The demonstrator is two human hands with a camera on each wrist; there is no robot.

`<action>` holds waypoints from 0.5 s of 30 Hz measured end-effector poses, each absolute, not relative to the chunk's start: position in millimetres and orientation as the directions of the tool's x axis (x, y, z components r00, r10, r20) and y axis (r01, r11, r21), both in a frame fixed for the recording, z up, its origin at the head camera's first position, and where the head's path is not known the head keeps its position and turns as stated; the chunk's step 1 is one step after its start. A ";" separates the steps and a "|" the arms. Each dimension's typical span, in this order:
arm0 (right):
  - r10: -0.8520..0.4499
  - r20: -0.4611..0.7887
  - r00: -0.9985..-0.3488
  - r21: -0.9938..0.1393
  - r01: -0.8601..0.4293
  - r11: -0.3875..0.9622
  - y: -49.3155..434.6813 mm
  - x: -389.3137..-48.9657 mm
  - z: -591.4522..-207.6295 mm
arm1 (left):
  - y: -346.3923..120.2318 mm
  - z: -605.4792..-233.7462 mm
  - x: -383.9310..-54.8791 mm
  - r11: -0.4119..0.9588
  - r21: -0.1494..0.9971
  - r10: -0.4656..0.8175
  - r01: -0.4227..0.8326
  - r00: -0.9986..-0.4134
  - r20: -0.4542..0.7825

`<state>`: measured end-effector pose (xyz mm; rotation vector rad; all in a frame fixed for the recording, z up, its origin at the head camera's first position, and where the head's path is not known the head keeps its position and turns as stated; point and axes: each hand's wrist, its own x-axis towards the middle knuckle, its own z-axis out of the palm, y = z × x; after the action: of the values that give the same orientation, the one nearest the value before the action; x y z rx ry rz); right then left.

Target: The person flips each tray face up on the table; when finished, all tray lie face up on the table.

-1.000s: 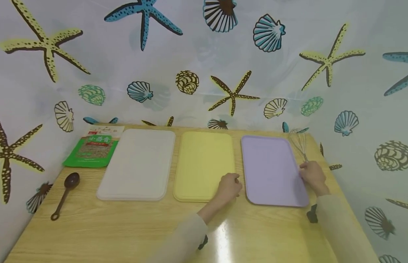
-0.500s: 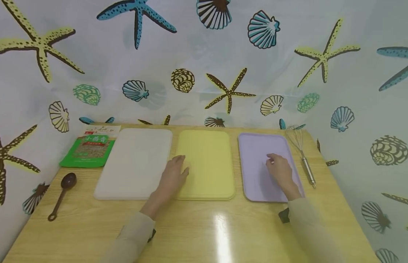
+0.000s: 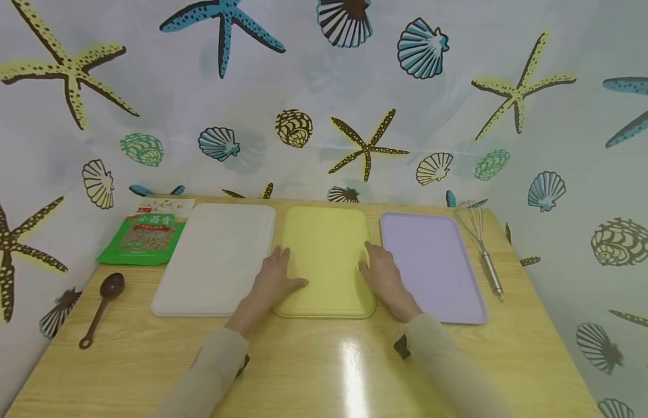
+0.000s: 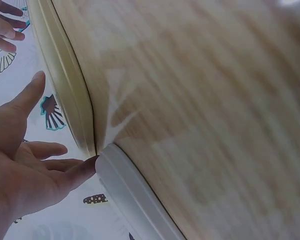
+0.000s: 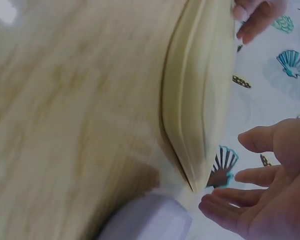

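Note:
Both hands flank a yellow tray in the head view. My left hand is at its left edge, beside the white tray, with thumb spread over the yellow surface. In the left wrist view, a finger of the left hand reaches right to the corner of the white tray. Along the yellow tray's right edge lies my right hand, partly over the gap to the purple tray. Its fingers look extended and loosely parted in the right wrist view. Neither hand grips anything.
To the right of the purple tray lies a whisk. A green seed packet rests by the white tray's upper left, with a dark brown spoon below it. A curtain with sea shapes hangs behind the wooden table.
My right hand has left the whisk handle and crossed left over the purple tray to the yellow tray's right edge. My left hand has moved left to the yellow tray's left edge.

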<state>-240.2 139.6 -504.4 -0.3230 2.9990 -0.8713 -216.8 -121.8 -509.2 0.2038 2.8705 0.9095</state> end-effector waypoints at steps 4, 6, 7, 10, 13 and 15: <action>-0.189 0.029 -0.981 -0.510 -0.177 0.841 128.7 -239.8 -509.9 | -120.4 -511.2 -220.3 0.825 0.560 0.161 0.075 -0.981 -0.107; -0.186 0.021 -0.982 -0.507 -0.171 0.845 126.4 -239.0 -511.5 | -120.5 -512.1 -221.7 0.838 0.542 0.159 0.072 -0.980 -0.115; -0.183 0.016 -0.983 -0.501 -0.166 0.849 126.5 -238.8 -512.4 | -119.8 -512.8 -222.5 0.842 0.534 0.159 0.071 -0.980 -0.120; -0.185 0.013 -0.983 -0.495 -0.167 0.853 127.0 -238.7 -514.3 | -118.7 -514.1 -224.9 0.852 0.519 0.157 0.070 -0.979 -0.127; -0.196 0.017 -0.980 -0.477 -0.180 0.860 126.6 -240.8 -518.8 | -118.6 -514.7 -227.4 0.852 0.520 0.155 0.065 -0.979 -0.131; -0.203 0.034 -0.979 -0.470 -0.195 0.861 126.0 -242.1 -522.4 | -118.5 -514.7 -228.4 0.847 0.527 0.154 0.062 -0.979 -0.133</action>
<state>-242.1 126.0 -522.4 -0.3219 3.0144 -0.7588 -228.4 -118.5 -514.7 0.1679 2.8538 0.8061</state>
